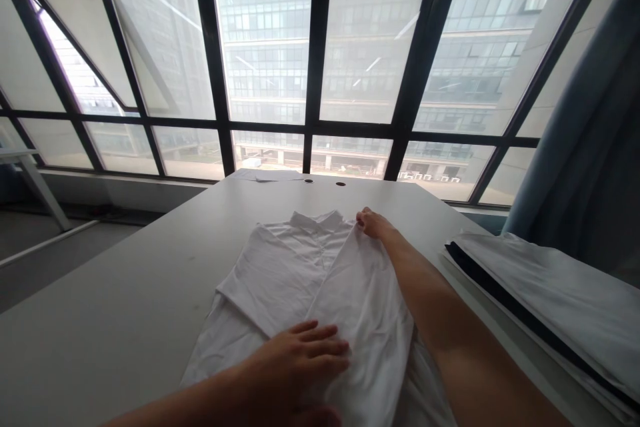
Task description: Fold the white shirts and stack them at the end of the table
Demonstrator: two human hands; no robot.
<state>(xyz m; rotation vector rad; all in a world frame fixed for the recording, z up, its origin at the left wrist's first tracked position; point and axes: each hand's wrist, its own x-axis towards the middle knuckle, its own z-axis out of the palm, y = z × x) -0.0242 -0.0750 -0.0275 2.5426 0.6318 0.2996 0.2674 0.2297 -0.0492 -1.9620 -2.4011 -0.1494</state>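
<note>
White polo shirt lay on the near half of the bench, one side folded over. Left hand lay open and flat on the fold, pressing it smooth. Right hand sat at the fold's top edge beside the collar; closure on the cloth could not be determined.

A polo shirt lies on the table.

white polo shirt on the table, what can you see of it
The white polo shirt lies flat on a pale table, collar toward the window, with a buttoned placket. The fabric looks like soft, creased cotton knit. One side is folded in across the front, the other diagonally beneath it. The left hand rests flat on the folded part; the right hand touches its top corner beside the collar.
</note>
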